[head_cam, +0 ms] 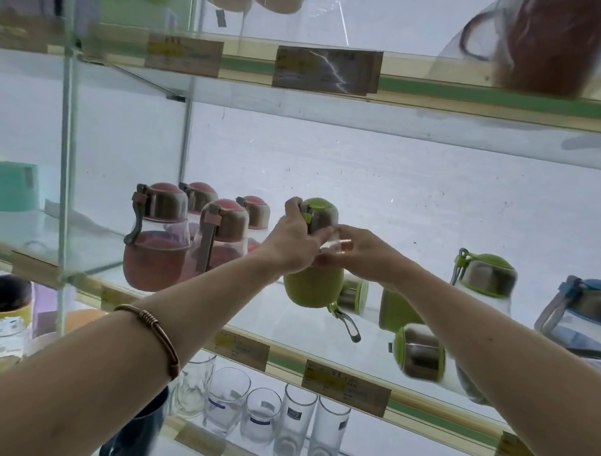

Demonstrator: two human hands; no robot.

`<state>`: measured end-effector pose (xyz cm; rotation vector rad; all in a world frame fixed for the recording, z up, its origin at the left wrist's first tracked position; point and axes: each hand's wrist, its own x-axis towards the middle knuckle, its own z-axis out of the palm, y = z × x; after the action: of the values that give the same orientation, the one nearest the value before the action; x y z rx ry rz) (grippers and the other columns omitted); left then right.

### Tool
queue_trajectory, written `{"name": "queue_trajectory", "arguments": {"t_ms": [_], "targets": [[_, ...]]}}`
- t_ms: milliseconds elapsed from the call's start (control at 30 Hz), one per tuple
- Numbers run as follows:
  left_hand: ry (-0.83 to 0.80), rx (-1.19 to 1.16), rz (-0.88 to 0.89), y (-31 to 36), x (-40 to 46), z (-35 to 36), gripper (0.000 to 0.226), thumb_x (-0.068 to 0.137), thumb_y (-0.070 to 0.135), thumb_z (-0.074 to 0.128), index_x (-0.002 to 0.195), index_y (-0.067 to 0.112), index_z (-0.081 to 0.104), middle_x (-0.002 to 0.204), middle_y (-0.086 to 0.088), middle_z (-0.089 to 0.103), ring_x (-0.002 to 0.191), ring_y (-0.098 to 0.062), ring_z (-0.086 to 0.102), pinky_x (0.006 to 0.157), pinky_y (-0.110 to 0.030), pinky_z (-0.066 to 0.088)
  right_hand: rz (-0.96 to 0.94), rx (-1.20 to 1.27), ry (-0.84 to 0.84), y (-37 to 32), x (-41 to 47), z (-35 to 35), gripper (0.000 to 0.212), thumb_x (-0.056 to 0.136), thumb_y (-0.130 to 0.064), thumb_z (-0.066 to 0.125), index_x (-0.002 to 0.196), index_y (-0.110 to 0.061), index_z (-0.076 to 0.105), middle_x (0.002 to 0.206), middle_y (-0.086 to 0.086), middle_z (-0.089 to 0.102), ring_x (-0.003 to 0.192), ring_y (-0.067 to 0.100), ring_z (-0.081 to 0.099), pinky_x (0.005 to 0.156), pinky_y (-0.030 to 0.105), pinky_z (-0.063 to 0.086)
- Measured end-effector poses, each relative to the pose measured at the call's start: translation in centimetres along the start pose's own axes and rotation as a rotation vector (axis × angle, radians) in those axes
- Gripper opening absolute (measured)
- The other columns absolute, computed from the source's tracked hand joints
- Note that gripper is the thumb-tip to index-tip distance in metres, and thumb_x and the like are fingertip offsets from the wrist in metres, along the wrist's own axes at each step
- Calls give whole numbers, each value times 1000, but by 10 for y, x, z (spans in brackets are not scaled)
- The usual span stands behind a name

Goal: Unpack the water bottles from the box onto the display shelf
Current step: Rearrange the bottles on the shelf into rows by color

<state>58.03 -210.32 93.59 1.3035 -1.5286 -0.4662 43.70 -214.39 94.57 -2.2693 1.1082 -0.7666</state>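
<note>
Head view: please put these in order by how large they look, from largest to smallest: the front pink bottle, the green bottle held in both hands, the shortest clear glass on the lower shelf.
1. Front pink bottle
2. Green bottle, slightly smaller; it stands farther back, so true size is unsure.
3. Shortest clear glass

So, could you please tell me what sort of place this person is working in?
Probably a housewares shop: glass display shelves carry price tags along their edges, with matching pink bottles grouped together and rows of drinking glasses below.
</note>
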Motion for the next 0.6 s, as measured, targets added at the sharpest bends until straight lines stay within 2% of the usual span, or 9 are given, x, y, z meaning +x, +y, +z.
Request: {"name": "queue_trajectory", "arguments": {"t_ms": [100,200,333,400,500,600], "targets": [[-2,49,-11,-11,4,12,64,95,33,53,143,17,13,136,-13,42,121,-28,45,100,-40,38,6,-133,44,8,3,9,47,81,-36,73,123,-20,58,121,2,61,109,19,57,89,33,48],[-2,98,-19,-21,5,21,70,95,34,51,147,20,7,141,-14,39,128,-31,42,107,-44,35,20,-303,68,13,5,14,48,86,-38,66,127,-15,55,123,4,59,113,19,53,83,24,39],[-72,61,-50,-21,8,18,72,97,46,41,151,25,-1,151,-12,29,136,-31,32,110,-43,28,47,-343,30,13,7,8,55,84,-43,67,130,-17,54,121,4,59,115,20,52,83,24,37],[-90,38,-45,-20,11,13,64,100,42,36,152,25,2,153,-10,28,137,-29,31,110,-41,27,50,-337,25,15,9,6,57,82,-45,69,130,-18,55,121,3,59,114,20,53,86,26,39],[-96,133,17,-24,8,7,69,98,26,49,152,29,5,146,-6,39,132,-28,39,108,-41,34,56,-332,49,19,14,4,60,79,-43,72,131,-17,55,128,6,59,116,21,53,94,30,42],[-55,198,70,-30,8,6,78,92,18,60,151,32,11,135,-3,50,125,-25,46,107,-41,36,96,-380,53,18,19,3,65,77,-45,74,130,-13,54,126,5,58,115,20,54,91,28,43]]}}
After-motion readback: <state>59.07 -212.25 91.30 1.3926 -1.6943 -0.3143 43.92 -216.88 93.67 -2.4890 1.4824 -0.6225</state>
